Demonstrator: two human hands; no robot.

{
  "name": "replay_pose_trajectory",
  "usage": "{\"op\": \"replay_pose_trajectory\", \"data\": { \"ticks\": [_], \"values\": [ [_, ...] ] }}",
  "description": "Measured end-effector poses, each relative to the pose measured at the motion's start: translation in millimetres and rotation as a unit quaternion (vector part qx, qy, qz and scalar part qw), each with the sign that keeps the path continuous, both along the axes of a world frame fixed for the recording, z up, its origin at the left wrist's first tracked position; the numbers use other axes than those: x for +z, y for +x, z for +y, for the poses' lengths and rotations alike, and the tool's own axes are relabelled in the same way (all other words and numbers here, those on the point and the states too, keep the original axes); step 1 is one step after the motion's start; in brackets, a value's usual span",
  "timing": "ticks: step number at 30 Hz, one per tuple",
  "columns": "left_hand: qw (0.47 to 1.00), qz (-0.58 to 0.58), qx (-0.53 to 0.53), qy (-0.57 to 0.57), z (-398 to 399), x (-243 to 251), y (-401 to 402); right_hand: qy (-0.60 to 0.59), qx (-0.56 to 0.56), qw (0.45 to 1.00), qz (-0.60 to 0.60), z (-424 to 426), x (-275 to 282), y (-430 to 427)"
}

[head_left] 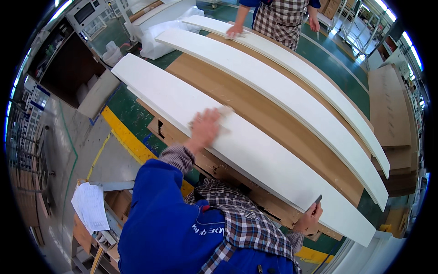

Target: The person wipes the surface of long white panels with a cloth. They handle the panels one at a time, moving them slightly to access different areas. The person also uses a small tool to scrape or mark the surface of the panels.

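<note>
A long white panel [263, 150] lies nearest to me on a cardboard-covered support. My left hand [204, 128], blurred, presses a pale cloth [224, 113] onto its upper face, left of the middle. Near the panel's front edge, towards the right, my right hand [309, 215] holds a small dark flat blade-like tool [318, 199] between the fingers. The exact kind of tool cannot be told. Beyond lie a second white panel [273, 77] and a third, narrower one [308, 72], roughly alongside the first.
Across the work surface, a person in a checked apron [279, 20] has one hand [234, 30] on the far panel. Brown cardboard [239, 96] shows between the panels. A cart with papers [90, 205] stands at my left. Stacked brown boards [390, 109] are at the right.
</note>
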State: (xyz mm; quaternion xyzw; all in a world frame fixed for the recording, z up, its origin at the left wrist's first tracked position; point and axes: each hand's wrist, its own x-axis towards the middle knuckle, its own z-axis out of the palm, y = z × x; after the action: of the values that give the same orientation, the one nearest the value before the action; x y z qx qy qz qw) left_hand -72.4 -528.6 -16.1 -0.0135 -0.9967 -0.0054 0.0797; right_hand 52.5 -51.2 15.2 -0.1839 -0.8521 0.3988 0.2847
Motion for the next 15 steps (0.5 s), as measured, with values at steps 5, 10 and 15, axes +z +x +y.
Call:
{"op": "replay_pose_trajectory", "data": {
  "ticks": [5, 10, 15],
  "values": [
    [0.980, 0.031, 0.194, 0.025, -97.5, -22.7, -29.4, -0.028, 0.119, 0.992, 0.002, -48.0, -9.7, -42.8],
    [0.991, 0.028, 0.123, 0.044, -28.6, -3.4, -15.9, -0.059, 0.144, 0.988, 0.018, -72.3, -43.5, -76.9],
    [0.995, -0.027, 0.048, 0.087, 26.9, 14.9, 12.4, -0.072, 0.128, 0.989, 0.023, -83.1, -43.4, -82.9]
  ]
}}
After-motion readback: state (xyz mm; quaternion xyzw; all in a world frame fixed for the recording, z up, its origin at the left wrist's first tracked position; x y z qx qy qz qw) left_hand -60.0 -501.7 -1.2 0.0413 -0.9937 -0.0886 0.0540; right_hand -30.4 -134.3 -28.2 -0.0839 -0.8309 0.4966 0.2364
